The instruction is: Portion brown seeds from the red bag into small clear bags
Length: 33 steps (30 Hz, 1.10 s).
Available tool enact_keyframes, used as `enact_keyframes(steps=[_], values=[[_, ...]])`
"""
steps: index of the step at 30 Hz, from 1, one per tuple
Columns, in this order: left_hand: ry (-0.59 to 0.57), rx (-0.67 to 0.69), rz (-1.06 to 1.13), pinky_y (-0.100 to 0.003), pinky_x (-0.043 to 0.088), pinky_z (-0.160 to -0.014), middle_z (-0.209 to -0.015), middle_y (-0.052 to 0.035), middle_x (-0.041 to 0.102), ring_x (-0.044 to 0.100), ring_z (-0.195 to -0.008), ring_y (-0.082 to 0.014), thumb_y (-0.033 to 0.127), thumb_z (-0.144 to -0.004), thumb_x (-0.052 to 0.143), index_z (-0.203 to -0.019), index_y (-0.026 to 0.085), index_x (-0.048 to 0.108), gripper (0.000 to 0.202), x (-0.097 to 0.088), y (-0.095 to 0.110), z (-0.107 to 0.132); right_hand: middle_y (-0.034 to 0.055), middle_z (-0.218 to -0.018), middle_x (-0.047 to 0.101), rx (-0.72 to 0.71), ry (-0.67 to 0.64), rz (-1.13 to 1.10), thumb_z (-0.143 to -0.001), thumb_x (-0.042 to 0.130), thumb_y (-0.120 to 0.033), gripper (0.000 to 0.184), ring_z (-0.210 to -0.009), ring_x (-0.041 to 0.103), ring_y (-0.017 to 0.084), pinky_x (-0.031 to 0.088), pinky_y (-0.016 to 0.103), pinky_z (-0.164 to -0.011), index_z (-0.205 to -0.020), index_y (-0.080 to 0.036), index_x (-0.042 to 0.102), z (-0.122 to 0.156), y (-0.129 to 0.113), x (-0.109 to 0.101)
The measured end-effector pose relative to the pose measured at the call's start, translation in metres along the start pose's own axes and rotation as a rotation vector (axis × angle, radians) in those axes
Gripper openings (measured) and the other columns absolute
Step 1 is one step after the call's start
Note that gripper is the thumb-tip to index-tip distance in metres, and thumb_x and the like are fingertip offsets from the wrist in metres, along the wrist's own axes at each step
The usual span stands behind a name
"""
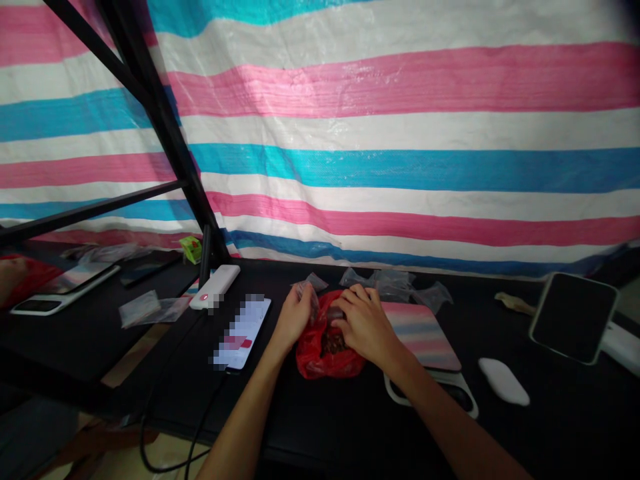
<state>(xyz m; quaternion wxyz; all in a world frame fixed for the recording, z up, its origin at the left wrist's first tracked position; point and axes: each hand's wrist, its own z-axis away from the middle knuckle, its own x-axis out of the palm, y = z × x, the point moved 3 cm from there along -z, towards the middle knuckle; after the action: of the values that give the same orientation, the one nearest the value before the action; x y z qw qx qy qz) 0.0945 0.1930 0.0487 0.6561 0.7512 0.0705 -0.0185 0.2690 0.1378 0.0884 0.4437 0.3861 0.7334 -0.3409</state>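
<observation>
A red plastic bag [313, 363] stands on the black table, its mouth spread wide around small brown bits [335, 343]. My left hand [294, 315] is at the bag's left rim, fingers pinched on a clear plastic bag [313, 300]. My right hand [364, 323] reaches over the right rim with curled fingers above the brown bits. A small dark piece shows by its fingertips, too unclear to name. Just right of the red bag lies a kitchen scale [425, 337] with a shiny top, partly covered by my right forearm.
Clear bags [395, 283] lie behind the scale. A lit phone [245, 333] and a white power strip [216, 287] are at left, a white mouse-shaped object [503, 381] and dark-screened device [573, 319] at right. Beyond a black frame [173, 140], another person's hand [11, 277] holds red plastic.
</observation>
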Motion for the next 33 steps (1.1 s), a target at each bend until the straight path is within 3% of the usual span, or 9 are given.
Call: enact_keyframes(steps=[3,6,10,12,16,19,23,27,33], values=[[-0.049,-0.147,0.13,-0.032,0.052,-0.083,-0.095,-0.0051,0.076,0.071,-0.089,-0.0222,0.055,-0.093,0.058,-0.1,0.018,0.07,0.039,0.004,-0.005,0.0,0.0083,-0.107,0.073,0.032,0.032,-0.004,-0.088,0.075,-0.024,0.015,-0.112,0.053,0.031,0.034,0.048,-0.096,-0.102,-0.022,0.07,0.001,0.0,0.001],[-0.075,-0.176,0.224,-0.034,0.053,-0.089,-0.102,-0.0057,0.076,0.071,-0.094,-0.0221,0.056,-0.094,0.056,-0.11,0.019,0.068,0.042,0.006,-0.004,0.001,0.007,-0.107,0.074,0.037,0.027,-0.06,-0.087,0.075,-0.022,0.016,-0.11,0.054,0.029,0.033,0.047,-0.095,-0.102,-0.023,0.07,0.001,0.0,0.001],[-0.009,-0.025,0.075,-0.033,0.052,-0.084,-0.092,-0.0041,0.072,0.067,-0.085,-0.0204,0.056,-0.096,0.054,-0.101,0.018,0.066,0.04,0.004,0.007,0.002,0.0024,-0.099,0.076,0.082,0.017,-0.198,-0.085,0.078,-0.024,0.013,-0.105,0.056,0.026,0.032,0.044,-0.091,-0.097,-0.025,0.072,0.001,0.001,0.002],[0.008,0.094,-0.042,-0.033,0.05,-0.083,-0.092,-0.0037,0.071,0.066,-0.085,-0.0204,0.054,-0.098,0.054,-0.105,0.018,0.065,0.038,0.003,0.017,0.005,0.0013,-0.098,0.077,0.116,0.024,-0.257,-0.085,0.077,-0.022,0.012,-0.103,0.058,0.025,0.032,0.044,-0.092,-0.096,-0.026,0.074,0.001,0.007,-0.001],[-0.058,0.268,-0.127,-0.033,0.049,-0.091,-0.109,-0.0055,0.074,0.068,-0.098,-0.0221,0.046,-0.099,0.057,-0.128,0.021,0.062,0.039,0.005,0.033,0.013,0.0029,-0.104,0.076,0.168,0.066,-0.33,-0.085,0.074,-0.021,0.018,-0.103,0.062,0.025,0.033,0.048,-0.097,-0.102,-0.028,0.076,0.003,0.028,-0.013],[-0.105,0.356,-0.223,-0.034,0.049,-0.09,-0.105,-0.0061,0.075,0.068,-0.093,-0.023,0.043,-0.096,0.062,-0.12,0.022,0.067,0.032,0.008,0.038,0.017,0.0043,-0.109,0.076,0.174,0.165,-0.42,-0.086,0.071,-0.022,0.024,-0.104,0.066,0.026,0.036,0.049,-0.102,-0.11,-0.025,0.072,0.004,0.043,-0.027],[-0.143,0.429,-0.343,-0.037,0.048,-0.093,-0.108,-0.0074,0.074,0.066,-0.098,-0.0253,0.043,-0.091,0.07,-0.112,0.023,0.071,0.029,0.013,0.038,0.021,0.0064,-0.113,0.075,0.084,0.283,-0.438,-0.09,0.068,-0.025,0.026,-0.107,0.067,0.027,0.045,0.047,-0.1,-0.115,-0.025,0.068,0.005,0.04,-0.037],[-0.235,0.407,-0.286,-0.038,0.05,-0.096,-0.115,-0.0089,0.073,0.067,-0.104,-0.027,0.045,-0.087,0.075,-0.12,0.024,0.069,0.04,0.019,0.033,0.023,0.0077,-0.128,0.069,-0.044,0.293,-0.405,-0.094,0.061,-0.02,0.033,-0.121,0.062,0.027,0.048,0.047,-0.106,-0.126,-0.028,0.067,0.006,0.024,-0.036],[-0.266,0.41,-0.288,-0.04,0.049,-0.101,-0.121,-0.0084,0.073,0.067,-0.111,-0.0281,0.045,-0.086,0.076,-0.125,0.024,0.067,0.045,0.022,0.033,0.025,0.007,-0.142,0.064,-0.182,0.307,-0.296,-0.101,0.048,-0.012,0.045,-0.129,0.058,0.024,0.047,0.046,-0.111,-0.14,-0.03,0.061,0.007,0.017,-0.03]])
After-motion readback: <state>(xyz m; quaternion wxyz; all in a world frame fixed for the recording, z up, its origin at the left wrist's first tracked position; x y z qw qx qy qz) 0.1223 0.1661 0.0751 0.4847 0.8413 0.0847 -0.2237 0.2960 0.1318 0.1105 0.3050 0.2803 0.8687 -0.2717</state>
